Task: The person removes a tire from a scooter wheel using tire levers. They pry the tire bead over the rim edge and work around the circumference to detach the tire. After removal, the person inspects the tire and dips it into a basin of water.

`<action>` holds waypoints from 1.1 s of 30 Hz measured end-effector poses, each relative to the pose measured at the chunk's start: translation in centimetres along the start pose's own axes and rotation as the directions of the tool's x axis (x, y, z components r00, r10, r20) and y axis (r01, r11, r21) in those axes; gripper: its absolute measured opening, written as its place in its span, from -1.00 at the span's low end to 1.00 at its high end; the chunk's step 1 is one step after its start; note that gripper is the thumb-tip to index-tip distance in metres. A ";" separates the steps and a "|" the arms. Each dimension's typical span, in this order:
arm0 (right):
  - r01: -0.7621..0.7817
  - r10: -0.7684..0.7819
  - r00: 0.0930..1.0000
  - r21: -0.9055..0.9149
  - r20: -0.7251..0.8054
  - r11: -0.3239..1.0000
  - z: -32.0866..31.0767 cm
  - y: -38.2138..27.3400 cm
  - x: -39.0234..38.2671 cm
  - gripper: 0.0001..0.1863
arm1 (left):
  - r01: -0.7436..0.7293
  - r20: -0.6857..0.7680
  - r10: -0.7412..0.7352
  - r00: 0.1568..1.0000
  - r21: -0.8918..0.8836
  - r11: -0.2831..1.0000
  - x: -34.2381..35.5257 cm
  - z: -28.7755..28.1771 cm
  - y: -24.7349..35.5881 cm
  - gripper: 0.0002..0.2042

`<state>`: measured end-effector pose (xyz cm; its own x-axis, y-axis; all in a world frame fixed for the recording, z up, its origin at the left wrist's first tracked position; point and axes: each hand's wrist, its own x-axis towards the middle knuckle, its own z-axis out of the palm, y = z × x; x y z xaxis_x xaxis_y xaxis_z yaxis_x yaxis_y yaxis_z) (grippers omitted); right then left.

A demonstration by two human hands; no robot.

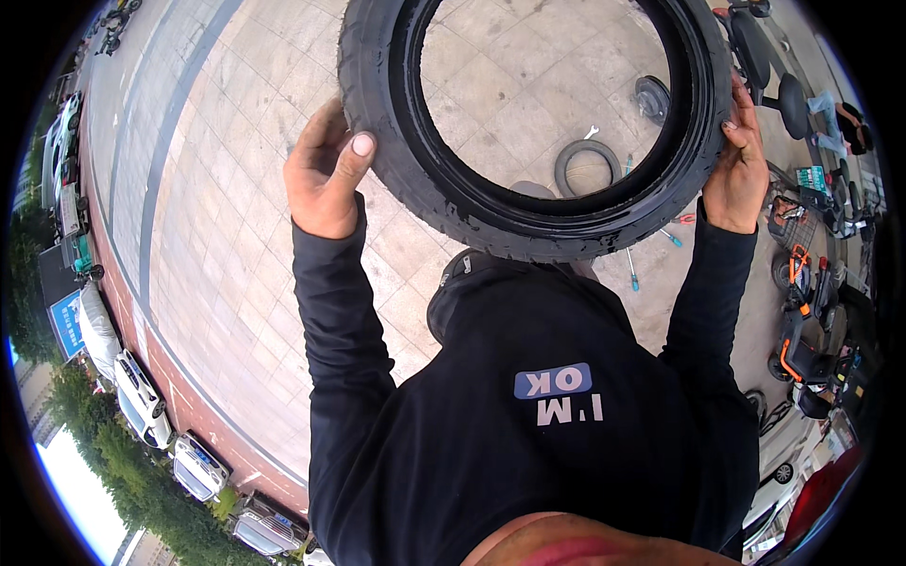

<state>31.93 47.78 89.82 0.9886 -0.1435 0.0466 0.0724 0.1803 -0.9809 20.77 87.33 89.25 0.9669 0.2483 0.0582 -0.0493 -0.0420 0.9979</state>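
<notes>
A black rubber tyre point(514, 234) is held up in front of me, with wet-looking spots on its surface. My left hand point(326, 179) grips its left side, thumb against the tread and fingers partly hidden behind. My right hand point(738, 179) holds the opposite side, fingers along the outer edge. Through the tyre's opening, a smaller ring-shaped tyre point(563, 162) lies on the paving beside a wrench point(592, 132) and a dark round part point(651, 98). Below the tyre, a screwdriver with a teal handle point(634, 281) and a red-handled tool point(685, 218) lie on the ground.
Light square paving point(236, 189) spreads out around me. Several scooters, one with an orange frame point(791, 349), stand along the right, near a teal box point(812, 179) and another person point(854, 129). Parked cars point(200, 467) line the road at the left.
</notes>
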 end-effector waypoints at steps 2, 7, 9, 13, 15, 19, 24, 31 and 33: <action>-0.092 0.111 0.993 0.342 -0.037 0.935 1.1 0.1 2.9 -0.38 | -0.032 0.036 0.034 0.999 -0.032 0.999 3.9 -0.1 -0.3 -0.35; -0.126 0.238 0.966 0.621 -0.099 0.774 4.8 2.5 12.1 -0.24 | -0.137 0.158 0.214 0.964 -0.394 0.909 16.9 2.2 -1.6 -0.25; -0.313 0.105 0.938 0.672 0.332 0.671 2.1 5.3 17.8 -0.17 | -0.073 0.139 0.167 0.976 -0.513 0.855 22.4 5.4 -0.1 -0.13; -0.188 0.076 0.963 0.440 0.258 0.878 1.5 8.5 26.4 -0.08 | 0.012 0.188 0.074 0.979 -0.418 0.908 33.1 6.6 -0.5 0.00; -0.137 0.057 0.978 0.417 0.200 0.898 4.3 6.1 28.3 -0.09 | 0.020 0.244 0.069 0.967 -0.345 0.938 37.6 7.3 -0.2 0.01; -0.037 -0.041 0.988 0.483 0.150 0.875 5.0 3.0 33.1 -0.14 | -0.087 0.306 0.151 0.940 -0.212 0.973 46.3 10.7 0.6 0.01; 0.092 -0.099 0.995 0.288 0.011 0.953 4.8 -0.2 38.5 -0.02 | 0.010 0.430 0.095 0.898 -0.235 0.972 56.1 15.0 0.4 0.02; 0.348 -0.340 0.930 0.038 -0.142 0.937 7.9 -4.3 44.1 0.06 | 0.249 0.694 0.099 0.713 -0.382 0.890 69.3 23.3 -1.4 0.04; 0.394 -0.383 0.904 0.026 -0.192 0.919 8.2 -4.5 42.3 0.05 | 0.294 0.737 0.126 0.664 -0.412 0.863 69.7 24.8 -1.3 0.07</action>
<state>74.52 48.86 97.75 0.8404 -0.3853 0.3812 0.4597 0.1342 -0.8779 94.40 80.72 91.28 0.8201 -0.5539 0.1435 0.1384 0.4354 0.8895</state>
